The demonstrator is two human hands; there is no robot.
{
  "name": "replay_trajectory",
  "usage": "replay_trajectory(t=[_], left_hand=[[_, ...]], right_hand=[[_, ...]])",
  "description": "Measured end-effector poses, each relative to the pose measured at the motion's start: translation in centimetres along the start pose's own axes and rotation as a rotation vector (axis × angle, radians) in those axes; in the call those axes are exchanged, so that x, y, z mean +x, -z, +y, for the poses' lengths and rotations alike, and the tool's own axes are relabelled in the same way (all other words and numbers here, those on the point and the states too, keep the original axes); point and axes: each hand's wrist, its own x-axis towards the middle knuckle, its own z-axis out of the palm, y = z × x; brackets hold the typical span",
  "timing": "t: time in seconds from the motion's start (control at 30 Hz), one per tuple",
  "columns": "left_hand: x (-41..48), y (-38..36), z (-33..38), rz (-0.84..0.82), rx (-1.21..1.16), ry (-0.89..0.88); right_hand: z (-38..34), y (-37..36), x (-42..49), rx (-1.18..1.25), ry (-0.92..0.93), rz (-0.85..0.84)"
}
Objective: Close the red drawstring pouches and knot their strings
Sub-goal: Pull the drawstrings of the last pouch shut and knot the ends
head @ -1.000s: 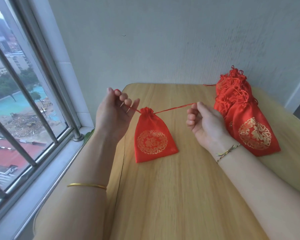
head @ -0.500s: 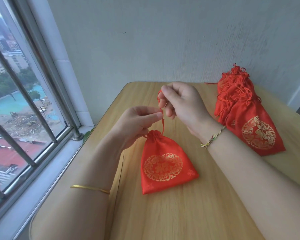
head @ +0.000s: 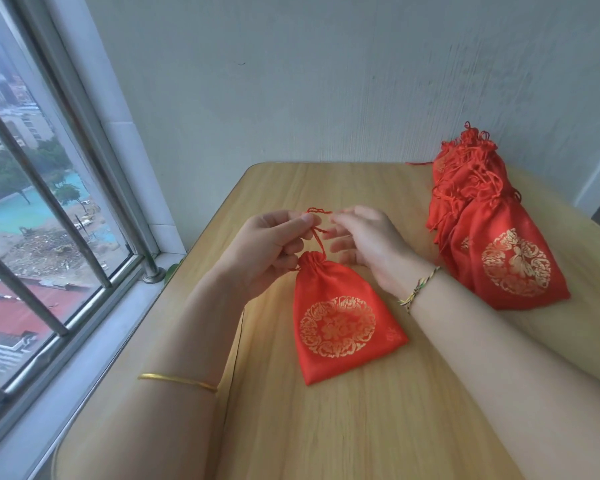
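Head view: pouch strings (head: 318, 241) in left hand (head: 271, 244).

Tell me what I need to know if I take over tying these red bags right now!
Left hand: pinches the string just above the pouch.
Right hand: beside the string's top loop, blurred; can't tell if it holds it.
The pouch lies flat on the table, mouth gathered shut.
Pile of pouches: far right of the table.
Done: pouch closed.
To do: finish the knot; no tight knot shows yet. Can't tell how many in the pile need tying.
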Motion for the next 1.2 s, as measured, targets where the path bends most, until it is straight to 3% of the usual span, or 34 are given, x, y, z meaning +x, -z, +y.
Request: replay_trajectory(t=[0.2,0.47,0.63,0.8,0.97,1.1,1.2], left_hand=[[0.0,0.0,0.2,0.01,-0.093,0.019],[0.0,-0.1,0.1,0.004,-0.121,0.02],[0.1,0.2,-0.1,0.049,-0.102,-0.016],[0.1,0.1,-0.3,0.086,-0.048,-0.033],[0.0,0.2,0.0,0.076,-0.007,-0.086],[-0.2,-0.3,0.0,0.052,0.084,-0.173],[-0.1,-0.5,-0.3,0.158,0.335,-0.306]], right_hand=[[0.6,1.0,-0.1,0.4,-0.023,0.178],[1.2,-0.4,-1.2,-0.113,0.23,-0.086],[1.3,0.2,-1.0,-0.029,0.238,0.0],[1.1,0.2,-1.5,-0.02,0.273,-0.167],[1.3,0.1,-1.2,0.055,0.248,-0.171],[1.7,-0.1,-1.2,-0.129,0.318,-0.199],[1.9,-0.3,-1.2,-0.238,0.355,-0.16]])
